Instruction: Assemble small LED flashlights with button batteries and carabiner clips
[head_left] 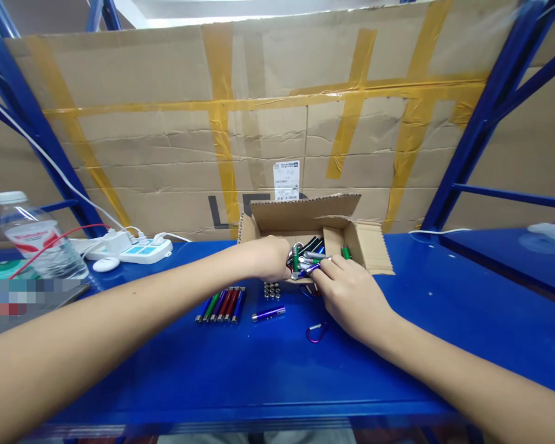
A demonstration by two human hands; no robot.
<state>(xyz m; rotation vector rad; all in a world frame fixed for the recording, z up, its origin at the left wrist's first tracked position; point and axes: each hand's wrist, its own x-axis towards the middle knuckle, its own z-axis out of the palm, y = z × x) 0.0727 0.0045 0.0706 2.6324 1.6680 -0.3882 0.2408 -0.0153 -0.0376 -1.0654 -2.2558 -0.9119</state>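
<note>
Both hands are at the front of an open cardboard box [370, 246] holding a heap of small metal penlights [312, 254] in black, green, silver and purple. My left hand [271, 258] is closed over the box's left front, its fingertips hidden behind the knuckles and beside a green penlight. Curled fingers of my right hand [349, 293] meet the end of a purple and silver piece [311, 269] at the front edge; what they grip is partly hidden. In front lie a purple penlight [268, 314], a purple carabiner [316, 333] and small button cells [272, 290].
A row of coloured tubes [221, 305] lies left of the loose penlight on the blue table [240, 382]. Farther left are a power strip [143, 250] with cables and a water bottle [41, 240]. Behind the box stands a large taped cardboard sheet [166, 160] between blue posts.
</note>
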